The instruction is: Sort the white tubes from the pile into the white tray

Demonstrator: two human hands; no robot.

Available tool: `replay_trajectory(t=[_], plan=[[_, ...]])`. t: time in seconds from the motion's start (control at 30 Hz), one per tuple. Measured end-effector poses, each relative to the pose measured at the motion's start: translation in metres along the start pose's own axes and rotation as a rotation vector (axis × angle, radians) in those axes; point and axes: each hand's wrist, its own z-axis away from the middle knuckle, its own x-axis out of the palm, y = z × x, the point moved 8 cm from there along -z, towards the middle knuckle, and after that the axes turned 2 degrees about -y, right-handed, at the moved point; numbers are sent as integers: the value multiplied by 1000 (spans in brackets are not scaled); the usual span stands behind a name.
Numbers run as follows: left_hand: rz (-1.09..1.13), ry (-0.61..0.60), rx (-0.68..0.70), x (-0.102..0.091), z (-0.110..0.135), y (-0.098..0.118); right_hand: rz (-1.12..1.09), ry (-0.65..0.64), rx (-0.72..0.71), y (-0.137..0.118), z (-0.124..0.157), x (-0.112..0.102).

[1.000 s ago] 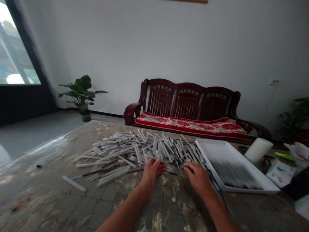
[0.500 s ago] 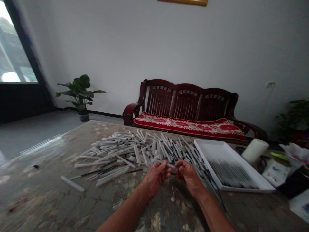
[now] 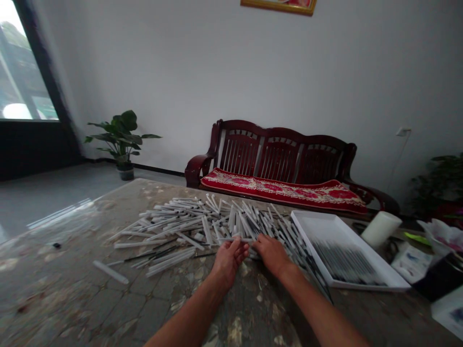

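Where the left hand [image 3: 230, 258] pinches it, the tube [image 3: 227, 239] hides.

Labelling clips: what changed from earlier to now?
The right hand moved left, closing the gap to the left hand, near the right end of the pale tube held there; its grip is unclear. The left hand's hold, the tube pile and the white tray look unchanged.

Looks dim and slightly soft, lit from the window [image 3: 21, 62] at left — nearly blown white there — with glare edging the table [image 3: 68, 284] and stretched, darker margins rightward.
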Motion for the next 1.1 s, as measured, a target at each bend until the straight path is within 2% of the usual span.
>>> replay_trajectory(t=[0.17, 0.27, 0.4, 0.5, 0.6, 0.77, 1.1], plan=[[-8, 3, -14, 1, 0, -1, -14, 76, 37, -2, 3, -7], [-11, 16, -13, 0, 0, -1, -156, 149, 98, 0, 12, -17], [-14, 18, -10, 1, 2, -2, -713, 334, 318, 19, 30, -18], [-23, 18, -11, 3, 4, -3, -1195, 459, 441, 29, 41, -3], [-32, 29, -7, 2, 5, -2, -1485, 516, 492, 28, 44, 12], [-50, -3, -15, 2, 2, -5, -1602, 537, 557, 26, 43, 25], [-64, -33, -1, 4, 2, -5, -1567, 524, 554, 26, 40, 27]])
